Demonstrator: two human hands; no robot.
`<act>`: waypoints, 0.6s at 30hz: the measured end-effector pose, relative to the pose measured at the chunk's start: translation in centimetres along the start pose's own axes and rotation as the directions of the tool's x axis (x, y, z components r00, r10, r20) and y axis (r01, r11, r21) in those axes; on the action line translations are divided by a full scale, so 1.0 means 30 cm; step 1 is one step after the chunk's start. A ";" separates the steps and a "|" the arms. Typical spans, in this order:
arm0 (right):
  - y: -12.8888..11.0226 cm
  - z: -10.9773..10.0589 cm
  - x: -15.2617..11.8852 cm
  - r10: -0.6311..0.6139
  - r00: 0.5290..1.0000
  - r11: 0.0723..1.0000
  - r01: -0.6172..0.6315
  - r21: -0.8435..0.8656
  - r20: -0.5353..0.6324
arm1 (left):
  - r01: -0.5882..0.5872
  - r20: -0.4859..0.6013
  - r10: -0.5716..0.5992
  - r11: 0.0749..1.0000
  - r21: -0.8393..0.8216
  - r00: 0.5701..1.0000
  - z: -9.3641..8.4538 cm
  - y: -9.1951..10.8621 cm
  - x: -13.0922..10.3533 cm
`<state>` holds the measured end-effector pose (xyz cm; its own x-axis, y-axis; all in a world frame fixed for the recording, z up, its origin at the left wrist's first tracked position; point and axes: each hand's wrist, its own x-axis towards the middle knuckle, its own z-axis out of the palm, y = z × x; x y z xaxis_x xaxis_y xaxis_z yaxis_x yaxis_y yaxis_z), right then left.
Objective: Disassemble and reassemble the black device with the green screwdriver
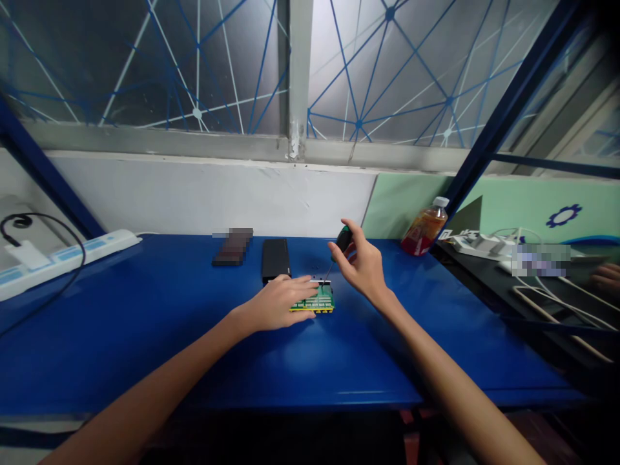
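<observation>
A green circuit board [325,298] with a yellow front edge lies on the blue table [290,374]. My left hand [278,302] holds its left part, fingers across the top and thumb along the front edge. In my right hand [361,261] is a black and green screwdriver [343,239], gripped by its handle between thumb and fingers. The thin shaft slants down to the board's back edge; whether the tip sits in a screw is too small to tell. Just behind the board are several tiny dark pieces [316,267]. A black box [276,259] lies behind my left hand.
A dark, partly blurred flat object [233,248] lies at the back left. The white power strip [68,258] with a black cable is at far left. A bottle of red drink [425,227] stands back right. Beyond it, a black surface holds white cables, and another person's hand [606,278] shows.
</observation>
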<state>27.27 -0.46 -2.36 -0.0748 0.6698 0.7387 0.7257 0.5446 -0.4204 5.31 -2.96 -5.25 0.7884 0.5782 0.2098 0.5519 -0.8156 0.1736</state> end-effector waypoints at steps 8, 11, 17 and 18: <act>0.023 0.014 -0.005 0.001 1.000 0.997 0.000 0.073 -0.012 | -0.004 -0.008 0.004 1.000 -0.007 1.000 -0.001 0.001 -0.010; 0.022 0.012 -0.008 -0.019 0.999 0.991 0.014 0.137 0.033 | -0.014 -0.017 0.014 1.000 -0.001 1.000 0.004 -0.002 -0.012; 0.014 0.031 -0.014 -0.023 1.000 0.985 0.022 0.170 0.007 | -0.020 -0.020 0.020 1.000 0.001 1.000 0.009 -0.007 -0.011; 0.011 0.034 -0.018 -0.026 1.000 0.988 0.028 0.151 -0.013 | -0.016 -0.017 0.016 1.000 0.006 1.000 0.008 -0.005 -0.011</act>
<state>26.83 -0.12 -3.42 -0.0847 0.6488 0.7562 0.6115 0.6330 -0.4746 5.03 -3.02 -5.57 0.7924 0.5654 0.2289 0.5410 -0.8248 0.1646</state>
